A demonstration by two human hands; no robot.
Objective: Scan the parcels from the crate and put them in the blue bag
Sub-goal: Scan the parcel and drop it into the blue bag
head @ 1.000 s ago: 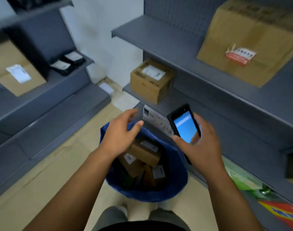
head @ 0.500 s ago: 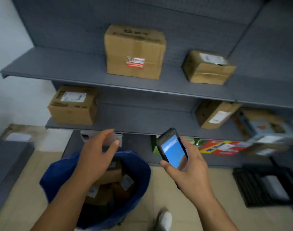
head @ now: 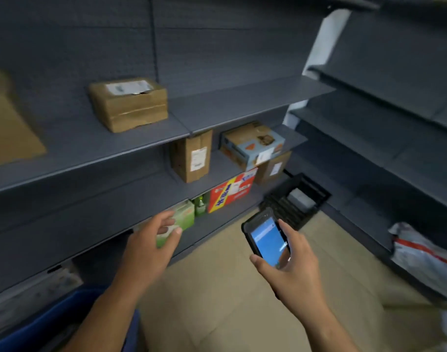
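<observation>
Empty, fingers spread, left hand hovers; right hand clamps scanner. Black crate lies beyond it, blue bag behind-left. Reaching one-handed risks fumbling a parcel.

My left hand reaches forward empty, fingers loosely spread and palm down, while my right hand is raised beside it, fingers and thumb wrapped around a scanner with its screen facing me.
</observation>
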